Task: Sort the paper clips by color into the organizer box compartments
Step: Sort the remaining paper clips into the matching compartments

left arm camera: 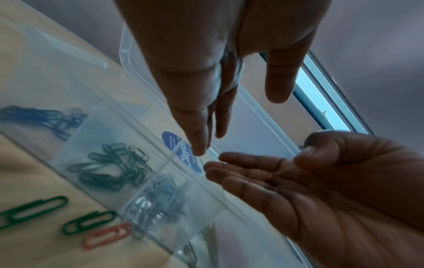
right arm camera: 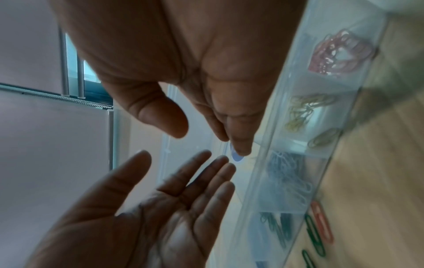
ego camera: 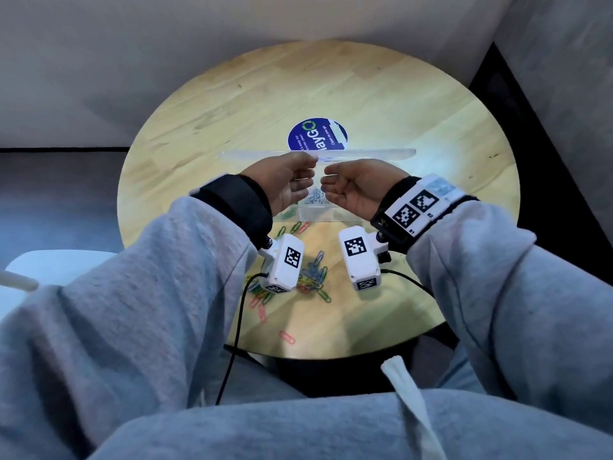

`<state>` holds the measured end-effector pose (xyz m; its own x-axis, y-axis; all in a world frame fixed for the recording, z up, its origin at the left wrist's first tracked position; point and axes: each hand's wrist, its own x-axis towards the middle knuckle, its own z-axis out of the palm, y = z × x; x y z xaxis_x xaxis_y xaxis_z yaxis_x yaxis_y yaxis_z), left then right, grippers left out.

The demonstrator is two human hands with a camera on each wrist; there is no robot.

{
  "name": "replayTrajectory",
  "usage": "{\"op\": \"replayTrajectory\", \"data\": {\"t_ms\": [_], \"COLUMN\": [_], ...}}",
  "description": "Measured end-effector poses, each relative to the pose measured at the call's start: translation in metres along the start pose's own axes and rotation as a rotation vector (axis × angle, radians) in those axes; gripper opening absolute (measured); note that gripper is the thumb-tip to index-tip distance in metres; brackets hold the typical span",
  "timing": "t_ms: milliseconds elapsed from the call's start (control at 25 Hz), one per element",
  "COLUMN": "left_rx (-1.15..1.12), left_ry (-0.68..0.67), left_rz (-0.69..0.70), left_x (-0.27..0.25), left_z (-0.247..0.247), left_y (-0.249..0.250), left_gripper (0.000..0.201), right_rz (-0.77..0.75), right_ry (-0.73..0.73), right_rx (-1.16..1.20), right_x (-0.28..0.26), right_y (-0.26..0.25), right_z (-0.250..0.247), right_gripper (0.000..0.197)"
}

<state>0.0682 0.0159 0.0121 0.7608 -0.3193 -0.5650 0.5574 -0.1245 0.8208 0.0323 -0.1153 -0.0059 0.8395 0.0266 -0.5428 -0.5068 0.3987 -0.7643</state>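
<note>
A clear organizer box (ego camera: 318,215) stands mid-table with its lid (ego camera: 381,152) raised upright. Its compartments hold blue clips (left arm camera: 39,117), green clips (left arm camera: 110,166), silver clips (left arm camera: 158,201), pink clips (right arm camera: 339,52) and yellow clips (right arm camera: 302,110). Loose coloured paper clips (ego camera: 313,272) lie on the wood in front of the box. My left hand (ego camera: 311,174) and right hand (ego camera: 326,182) hover above the box, palms facing each other, fingertips nearly meeting. Both have relaxed fingers and hold nothing. Whether the left thumb touches the lid's edge I cannot tell.
The round wooden table (ego camera: 232,104) carries a blue round sticker (ego camera: 315,134) behind the lid. Two green clips (left arm camera: 89,223) and a red clip (left arm camera: 107,235) lie against the box's front wall. A single pink clip (ego camera: 287,337) sits near the table's front edge. A white chair (ego camera: 43,263) stands at the left.
</note>
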Motion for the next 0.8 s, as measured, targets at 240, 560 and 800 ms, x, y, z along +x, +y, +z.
{"op": "replayTrajectory", "data": {"t_ms": [240, 560, 800], "left_rx": [0.211, 1.227, 1.652], "left_ry": [-0.019, -0.065, -0.138], "left_rz": [0.071, -0.018, 0.0], "left_x": [-0.022, -0.048, -0.041], "left_z": [-0.012, -0.042, -0.037], "left_y": [-0.001, -0.027, -0.053], "left_gripper": [0.013, 0.008, 0.014], "right_rz": [-0.152, -0.331, -0.293], "right_ry": [0.049, 0.023, -0.136], "right_rx": [-0.265, -1.199, -1.85], "right_x": [-0.016, -0.034, -0.017], "right_y": [0.007, 0.036, 0.077], "right_z": [-0.002, 0.008, 0.005], "right_gripper": [0.027, 0.018, 0.061]}}
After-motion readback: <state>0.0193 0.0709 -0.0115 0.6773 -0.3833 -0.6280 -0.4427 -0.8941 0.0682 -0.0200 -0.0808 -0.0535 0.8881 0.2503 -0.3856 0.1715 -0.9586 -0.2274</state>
